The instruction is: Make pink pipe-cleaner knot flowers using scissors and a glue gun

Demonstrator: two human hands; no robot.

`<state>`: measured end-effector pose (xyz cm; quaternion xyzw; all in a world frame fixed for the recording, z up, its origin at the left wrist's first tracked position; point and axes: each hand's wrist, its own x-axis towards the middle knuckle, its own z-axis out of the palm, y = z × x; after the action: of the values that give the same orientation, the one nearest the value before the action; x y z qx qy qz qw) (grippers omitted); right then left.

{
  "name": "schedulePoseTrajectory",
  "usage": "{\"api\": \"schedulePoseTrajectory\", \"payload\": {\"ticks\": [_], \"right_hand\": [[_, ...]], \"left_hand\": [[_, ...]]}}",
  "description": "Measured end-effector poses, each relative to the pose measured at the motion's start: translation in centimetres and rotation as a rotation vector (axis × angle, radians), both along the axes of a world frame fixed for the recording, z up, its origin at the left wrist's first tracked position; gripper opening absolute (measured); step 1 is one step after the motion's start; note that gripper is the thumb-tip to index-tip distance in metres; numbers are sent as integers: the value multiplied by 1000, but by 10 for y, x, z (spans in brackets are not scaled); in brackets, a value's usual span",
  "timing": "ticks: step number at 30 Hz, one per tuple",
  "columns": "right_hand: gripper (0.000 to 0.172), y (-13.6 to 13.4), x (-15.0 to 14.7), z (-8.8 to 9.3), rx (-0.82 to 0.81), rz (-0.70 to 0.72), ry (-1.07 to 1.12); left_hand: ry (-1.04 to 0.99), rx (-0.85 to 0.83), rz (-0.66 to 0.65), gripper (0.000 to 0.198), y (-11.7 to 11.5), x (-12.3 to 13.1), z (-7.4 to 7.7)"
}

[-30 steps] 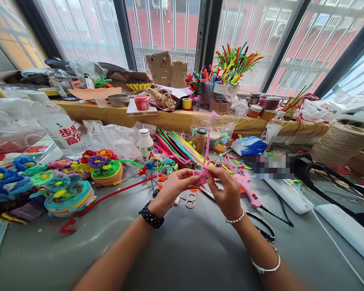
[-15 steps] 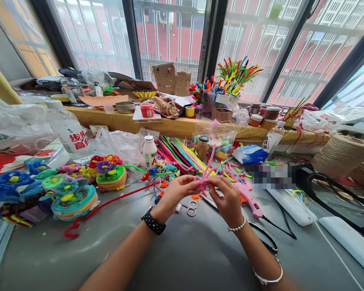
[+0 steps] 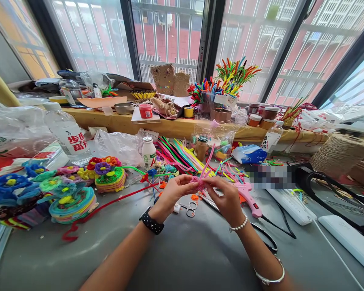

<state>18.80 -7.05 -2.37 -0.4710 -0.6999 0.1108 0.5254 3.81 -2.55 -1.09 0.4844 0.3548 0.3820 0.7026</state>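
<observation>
My left hand (image 3: 172, 194) and my right hand (image 3: 227, 198) meet over the grey table (image 3: 182, 250), both pinching a pink pipe cleaner (image 3: 204, 171). Its lower part is curled into small loops between my fingertips, and its free end sticks up and to the right. A black dotted watch is on my left wrist, and a pearl bracelet and a silver bangle are on my right. Small scissors (image 3: 189, 208) lie just below my hands. A pink glue gun (image 3: 248, 194) lies right of my right hand.
Finished pipe-cleaner flowers and coils (image 3: 69, 190) fill the left side, with a red pipe cleaner (image 3: 106, 200) trailing out. Loose coloured pipe cleaners (image 3: 176, 155), a small white bottle (image 3: 148, 151) and a water bottle (image 3: 68, 135) stand behind. A white power strip (image 3: 288, 196) lies at the right, a cluttered shelf (image 3: 170, 121) behind.
My hands keep pinching the pink pipe cleaner at the same spot; its free end has tilted to the right. The view has shifted slightly.
</observation>
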Motion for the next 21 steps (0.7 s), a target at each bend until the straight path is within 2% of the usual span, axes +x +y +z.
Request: {"api": "schedulePoseTrajectory", "payload": {"ticks": [4,8,12,21], "right_hand": [[19,1,4,4,-274,28,323],[22,4,4,4,-401,78,381],[20,4,0,3,-432,99,417],[20,0,-9,2,-335,-56,318]], "left_hand": [[37,8,0,27,-1,1,2],[65,29,-19,26,-2,1,2],[66,51,-38,26,-2,1,1],[76,43,-34,27,-4,2,0]]}}
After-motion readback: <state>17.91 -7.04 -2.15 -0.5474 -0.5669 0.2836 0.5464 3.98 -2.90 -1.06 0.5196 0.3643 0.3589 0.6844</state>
